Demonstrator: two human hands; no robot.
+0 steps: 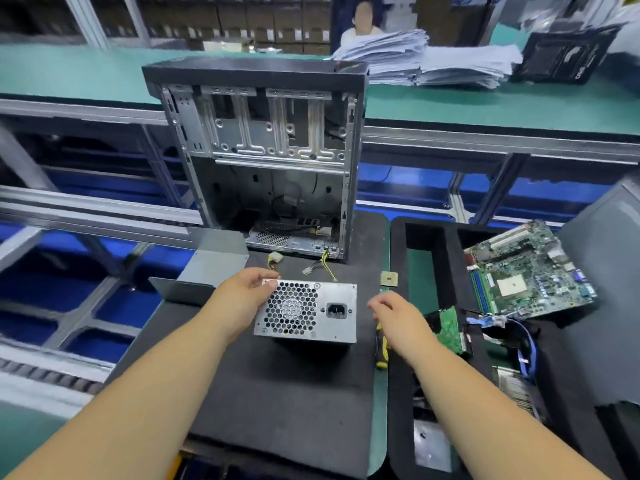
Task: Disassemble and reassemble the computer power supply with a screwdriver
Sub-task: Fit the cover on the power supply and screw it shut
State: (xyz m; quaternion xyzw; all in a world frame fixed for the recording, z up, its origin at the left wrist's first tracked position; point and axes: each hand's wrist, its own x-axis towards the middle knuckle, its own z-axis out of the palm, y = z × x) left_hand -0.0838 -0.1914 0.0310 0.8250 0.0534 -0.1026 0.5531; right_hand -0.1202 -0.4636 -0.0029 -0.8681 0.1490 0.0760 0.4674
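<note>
The grey metal power supply (332,311) stands on the black foam mat (277,393), its honeycomb fan grille and mains socket facing me. My left hand (242,299) grips its upper left corner, thumb along the top edge. My right hand (394,315) hovers just right of the unit with relaxed fingers, holding nothing. Beneath that hand lies a screwdriver with a yellow and black handle (381,351) at the mat's right edge. Yellow and black cables (325,265) trail from behind the power supply toward the case.
An open, empty computer case (263,154) stands upright behind the power supply. A grey side panel (204,268) lies at its left. A small CPU chip (389,279) sits on the mat. The black foam tray (398,237) at right holds a motherboard (526,271), a green board (450,329) and blue cables (530,348).
</note>
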